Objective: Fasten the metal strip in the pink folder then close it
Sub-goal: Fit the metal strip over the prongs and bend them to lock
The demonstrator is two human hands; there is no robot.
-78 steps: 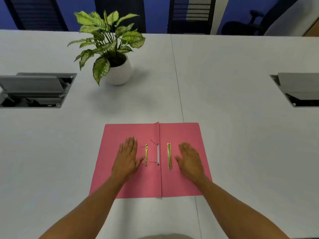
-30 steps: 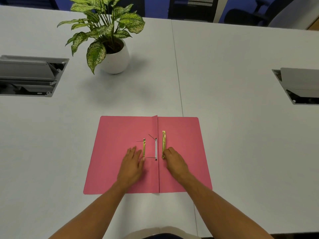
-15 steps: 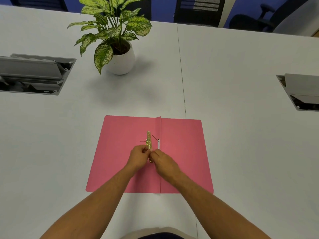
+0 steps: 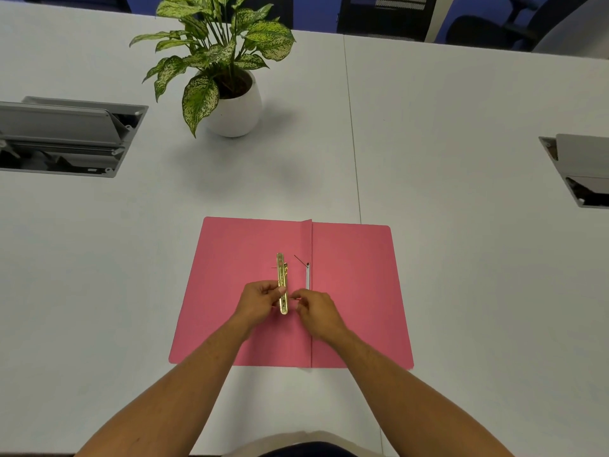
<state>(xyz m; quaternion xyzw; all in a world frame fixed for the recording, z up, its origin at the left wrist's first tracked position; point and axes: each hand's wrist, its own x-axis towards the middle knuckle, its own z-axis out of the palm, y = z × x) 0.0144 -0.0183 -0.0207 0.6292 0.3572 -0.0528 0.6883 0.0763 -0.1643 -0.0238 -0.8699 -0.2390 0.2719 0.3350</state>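
The pink folder [image 4: 356, 291] lies open and flat on the white table in front of me. A gold metal strip [image 4: 282, 278] runs lengthwise on the left flap, just left of the spine fold. My left hand [image 4: 260, 300] pinches the strip's lower half from the left. From the right, my right hand [image 4: 313, 308] has its fingertips closed on a thin prong beside the strip's lower end. A white fastener bar [image 4: 307, 277] with a thin dark prong sticking up sits against the spine.
A potted plant in a white pot [image 4: 235, 107] stands behind the folder. Open grey cable boxes are set into the table at the left [image 4: 66, 140] and right [image 4: 583, 169]. Office chairs stand beyond the far edge.
My right hand carried the gold strip from the right flap across the spine to the left flap. Both hands came together on its lower end; the strip now lies flatter over the fastener.
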